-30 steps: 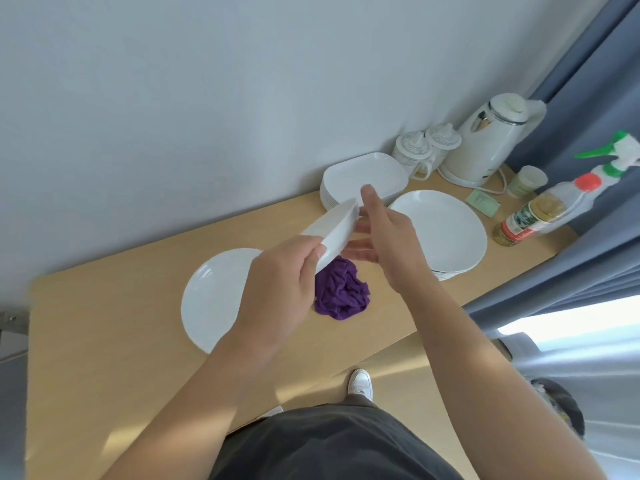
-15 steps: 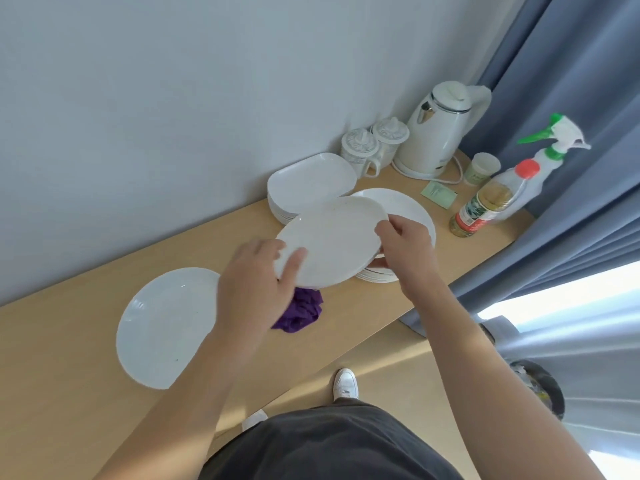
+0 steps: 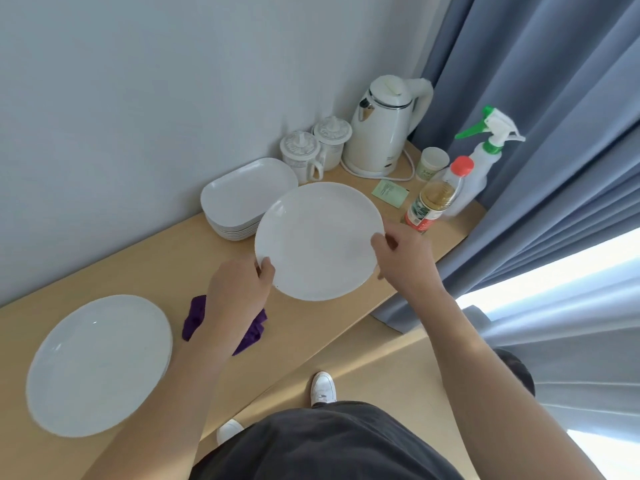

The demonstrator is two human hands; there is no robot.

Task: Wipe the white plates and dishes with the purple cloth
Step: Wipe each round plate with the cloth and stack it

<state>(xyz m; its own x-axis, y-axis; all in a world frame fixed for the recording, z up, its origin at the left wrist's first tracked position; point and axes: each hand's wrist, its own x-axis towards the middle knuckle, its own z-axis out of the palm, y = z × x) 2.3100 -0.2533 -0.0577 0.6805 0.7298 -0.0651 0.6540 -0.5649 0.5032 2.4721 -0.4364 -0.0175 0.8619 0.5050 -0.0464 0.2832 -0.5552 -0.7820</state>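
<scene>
Both pinch the rim of the round white ceramic plate (image 3: 318, 240), left hand (image 3: 239, 289) and right hand (image 3: 405, 261); it's gone from edge-on to flat. The crumpled purple cloth (image 3: 194, 317) lies on the wooden table (image 3: 156, 258), so wiping's paused.

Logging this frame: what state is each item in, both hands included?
Held plate: face up, gripped at its rim by left hand and right hand.
Cloth: crumpled on the table, in neither hand.
Other plate: flat on the table, face up.
Dishes: stacked by the wall.
Kettle: lid closed.
Mugs: lids on.
Bottle: upright, capped.
</scene>
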